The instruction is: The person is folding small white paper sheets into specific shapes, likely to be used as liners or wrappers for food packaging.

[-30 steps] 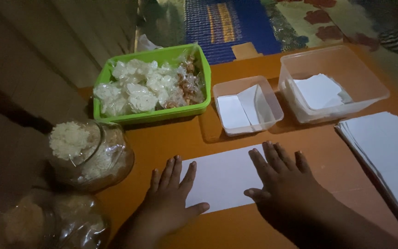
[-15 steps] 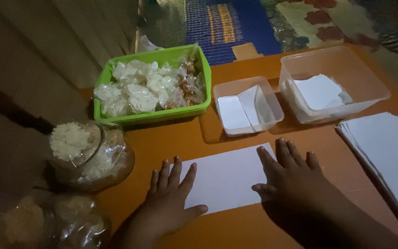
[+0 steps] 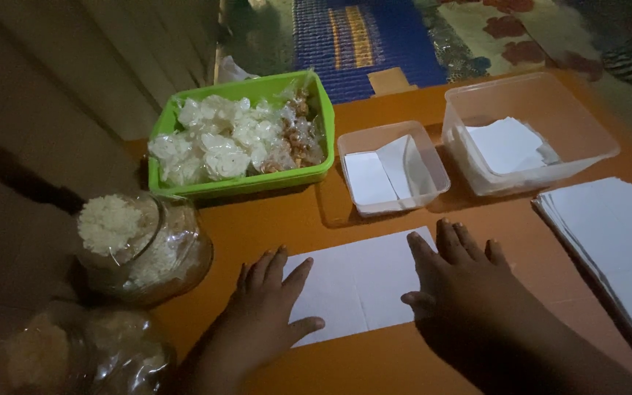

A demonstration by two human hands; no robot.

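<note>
Paper (image 3: 363, 281) lay lower centre of frame, long axis left-right (crease down middle). Left hand (image 3: 268, 318) flat, fingers spread, on left end; right hand (image 3: 462, 281) flat on right end.

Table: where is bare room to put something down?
Bare orange table lies between the green tray, the sheet and the jar; also between the right hand and the paper stack, and along the near edge. The back is crowded by the small tub and big tub.
</note>
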